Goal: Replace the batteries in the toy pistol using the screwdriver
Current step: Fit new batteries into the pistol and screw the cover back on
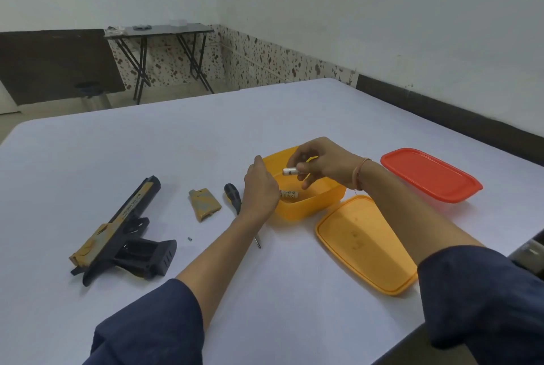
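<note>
On the toy pistol [117, 229]: row of dark letters along its yellow strip [131, 205], too small to read. On the lying battery [290, 194] in the yellow box [312, 207]: black marks & letters, too blurry to read. On the held battery [290, 171] in the right hand [323, 164]: no print I can make out. So no words or nos. readable.

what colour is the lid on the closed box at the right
Red lid; the head view shows it, the only view there is.

Free tabletop [176, 143] ahead — box [306, 207], yellow lid [365, 244] rightward
</note>
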